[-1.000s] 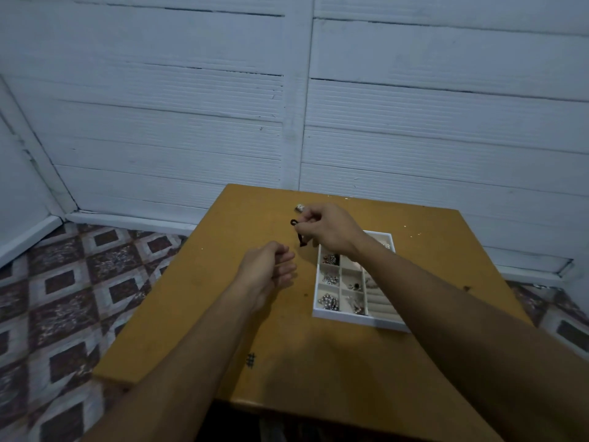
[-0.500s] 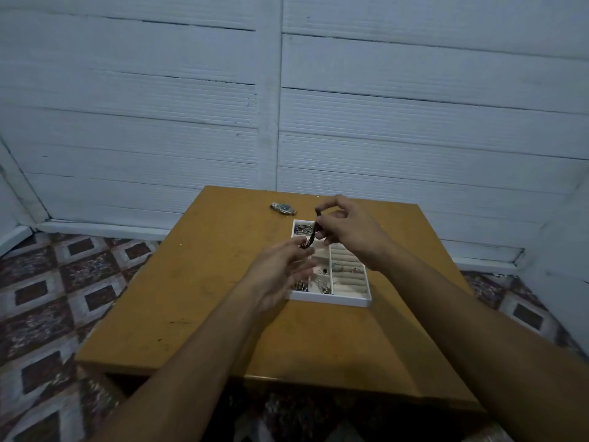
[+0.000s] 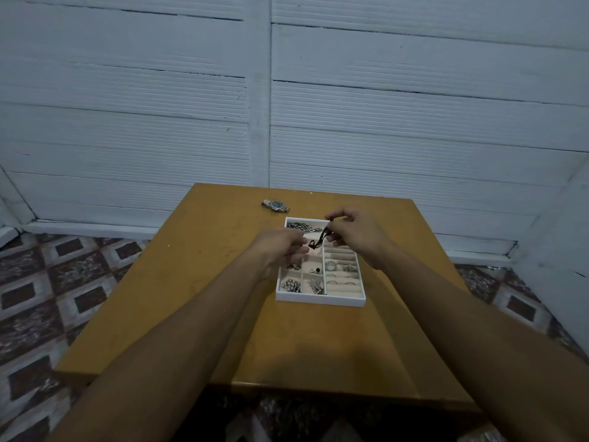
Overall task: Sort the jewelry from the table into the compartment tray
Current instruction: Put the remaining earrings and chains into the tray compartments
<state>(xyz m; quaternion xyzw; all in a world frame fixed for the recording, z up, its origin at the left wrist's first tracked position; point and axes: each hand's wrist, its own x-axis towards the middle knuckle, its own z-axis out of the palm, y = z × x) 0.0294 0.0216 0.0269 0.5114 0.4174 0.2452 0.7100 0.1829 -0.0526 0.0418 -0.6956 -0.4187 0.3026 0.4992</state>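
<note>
The counter (image 3: 197,282) is a square top of orange-brown wood, scuffed and flecked with small dark marks, its near edge rounded and partly in shadow. A white compartment tray (image 3: 318,300) lies flat on its far right half, long sides running away from the viewer, set well in from every edge. A silver wristwatch (image 3: 276,205) with a dark dial lies on the bare wood near the far edge, just beyond the tray's far left corner and apart from it.
</note>
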